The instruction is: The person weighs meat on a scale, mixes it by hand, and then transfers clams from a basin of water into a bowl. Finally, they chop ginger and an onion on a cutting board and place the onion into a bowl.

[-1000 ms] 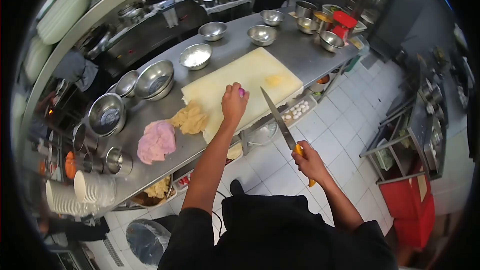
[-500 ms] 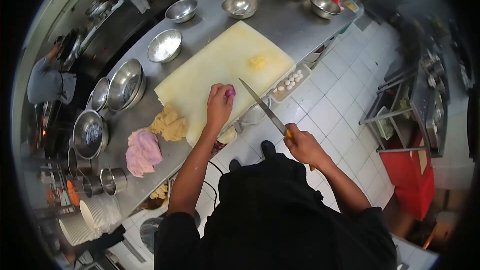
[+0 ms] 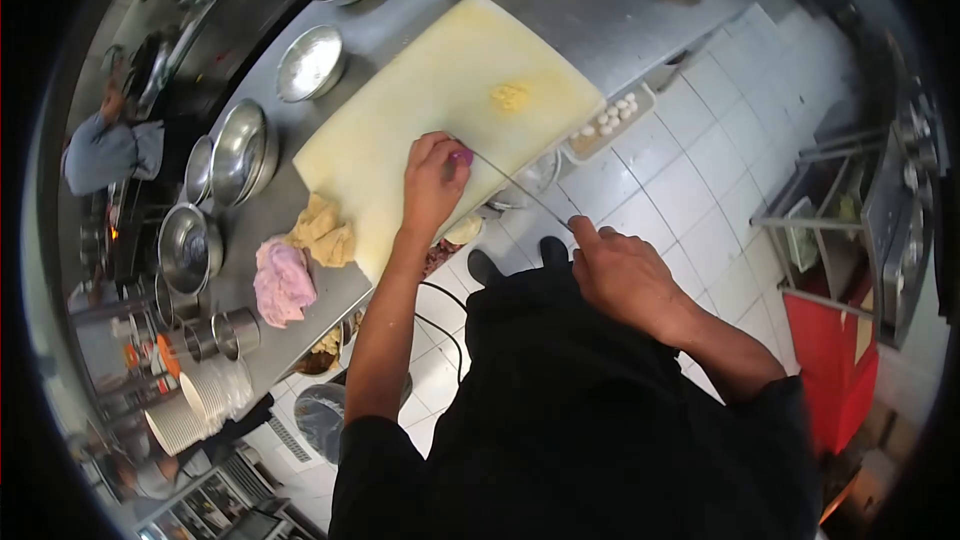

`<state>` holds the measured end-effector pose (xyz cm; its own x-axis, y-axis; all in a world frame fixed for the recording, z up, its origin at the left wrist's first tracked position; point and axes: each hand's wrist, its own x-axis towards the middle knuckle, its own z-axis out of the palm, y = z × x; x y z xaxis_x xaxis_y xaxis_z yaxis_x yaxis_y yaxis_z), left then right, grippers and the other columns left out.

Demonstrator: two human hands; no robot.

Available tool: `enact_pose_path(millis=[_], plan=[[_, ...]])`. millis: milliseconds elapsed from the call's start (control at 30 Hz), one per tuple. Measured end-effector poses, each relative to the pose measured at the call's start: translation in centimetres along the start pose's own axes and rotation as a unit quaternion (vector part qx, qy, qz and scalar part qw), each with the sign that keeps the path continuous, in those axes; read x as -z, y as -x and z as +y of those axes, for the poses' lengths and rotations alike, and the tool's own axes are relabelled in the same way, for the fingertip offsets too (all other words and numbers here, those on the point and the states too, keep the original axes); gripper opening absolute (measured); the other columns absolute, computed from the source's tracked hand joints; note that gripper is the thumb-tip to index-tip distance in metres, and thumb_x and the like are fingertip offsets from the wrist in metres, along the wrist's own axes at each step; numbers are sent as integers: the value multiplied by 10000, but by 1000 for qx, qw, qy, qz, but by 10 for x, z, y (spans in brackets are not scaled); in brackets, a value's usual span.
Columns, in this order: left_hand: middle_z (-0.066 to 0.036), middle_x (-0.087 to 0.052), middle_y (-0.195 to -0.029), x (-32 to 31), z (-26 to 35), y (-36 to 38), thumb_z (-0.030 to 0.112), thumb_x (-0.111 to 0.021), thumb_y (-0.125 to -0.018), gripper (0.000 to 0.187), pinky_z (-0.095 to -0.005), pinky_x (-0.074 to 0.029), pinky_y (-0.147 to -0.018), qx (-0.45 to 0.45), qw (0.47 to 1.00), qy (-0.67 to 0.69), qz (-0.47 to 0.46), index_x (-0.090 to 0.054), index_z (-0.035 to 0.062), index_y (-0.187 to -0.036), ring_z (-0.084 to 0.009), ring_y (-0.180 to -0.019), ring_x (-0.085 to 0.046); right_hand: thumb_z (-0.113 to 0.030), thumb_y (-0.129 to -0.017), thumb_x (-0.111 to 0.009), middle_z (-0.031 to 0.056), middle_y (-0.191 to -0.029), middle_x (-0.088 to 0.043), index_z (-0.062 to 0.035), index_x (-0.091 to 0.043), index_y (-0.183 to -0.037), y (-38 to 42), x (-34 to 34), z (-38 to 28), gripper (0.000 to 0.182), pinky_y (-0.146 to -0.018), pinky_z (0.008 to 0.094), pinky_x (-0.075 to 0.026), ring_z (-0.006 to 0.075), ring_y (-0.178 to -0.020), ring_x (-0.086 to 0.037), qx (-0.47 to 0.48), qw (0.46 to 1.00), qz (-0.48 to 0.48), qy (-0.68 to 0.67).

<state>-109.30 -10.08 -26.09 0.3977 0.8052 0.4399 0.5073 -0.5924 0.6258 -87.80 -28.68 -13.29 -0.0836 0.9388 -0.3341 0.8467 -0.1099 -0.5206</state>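
1. The cutting board (image 3: 385, 130) runs along the near edge of the steel table (image 3: 590, 15); steel stretches from its far edge to the bowls; the right hand (image 3: 625, 275) is out past the table edge, over the tiled floor (image 3: 690, 190).
2. The left hand (image 3: 432, 180) is over the board near its near edge, thumb and fingers pinching a purple piece (image 3: 463, 157); board surface lies between it and the yellow heap (image 3: 509, 96).
3. The right hand's fingers are curled closed around one knife (image 3: 525, 190), its blade reaching toward the purple piece.
4. Counted: one board; one purple piece; one yellow heap; two cloths, pink (image 3: 283, 283) and tan (image 3: 322, 232); two dark boots (image 3: 485, 267); four metal bowls (image 3: 310, 63) around the board's far side.
5. The knife handle is hidden in the grip; the blade shows nearly edge-on; whether its tip touches the purple piece, I cannot tell; the uppermost bowls are cut off.
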Motion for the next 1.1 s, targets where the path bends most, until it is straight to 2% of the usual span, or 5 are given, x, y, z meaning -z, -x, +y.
enact_pose_path(millis=[167, 533, 633, 833, 1100], plan=[[-123, -637, -1006, -2, -4, 0, -45, -692, -718, 181, -382, -512, -786, -9, 1000, -1, 9, -649, 14, -883, -308, -910, -609, -104, -904, -510, 268, -820, -622, 32, -470, -1085, 2, 12, -9, 230, -660, 509, -529, 433, -719, -647, -28, 998, -59, -15], [-102, -629, -979, -2, -8, -6, -45, -684, -699, 226, -386, -504, -779, -56, 998, -20, -3, -627, 35, -903, -299, -878, -596, -74, -884, -510, 281, -826, -619, 35, -454, -1105, 0, 17, -38, 252, -609, 495, -539, 414, -699, -665, -122, 985, -126, -9], [-104, -629, -986, -4, -13, -4, -36, -687, -702, 226, -391, -502, -787, -57, 998, -17, 1, -627, 39, -906, -301, -891, -594, -49, -867, -508, 280, -813, -619, 35, -445, -1097, -2, 10, -38, 252, -621, 499, -540, 424, -700, -663, -118, 985, -128, -2], [-114, -628, -990, -3, -15, -5, -24, -691, -711, 218, -396, -502, -797, -53, 999, -10, 1, -630, 44, -909, -312, -901, -595, -24, -846, -505, 279, -794, -622, 27, -461, -1039, -49, -43, -2, 204, -617, 505, -525, 442, -686, -650, -27, 999, -15, -11], [-113, -630, -972, -5, -20, -2, -40, -702, -698, 226, -384, -508, -774, -47, 999, -4, 6, -630, 34, -899, -296, -880, -604, -91, -911, -508, 246, -712, -613, 15, -476, -1013, -13, -1, -26, 151, -559, 498, -510, 419, -630, -643, -63, 996, -60, -19]])
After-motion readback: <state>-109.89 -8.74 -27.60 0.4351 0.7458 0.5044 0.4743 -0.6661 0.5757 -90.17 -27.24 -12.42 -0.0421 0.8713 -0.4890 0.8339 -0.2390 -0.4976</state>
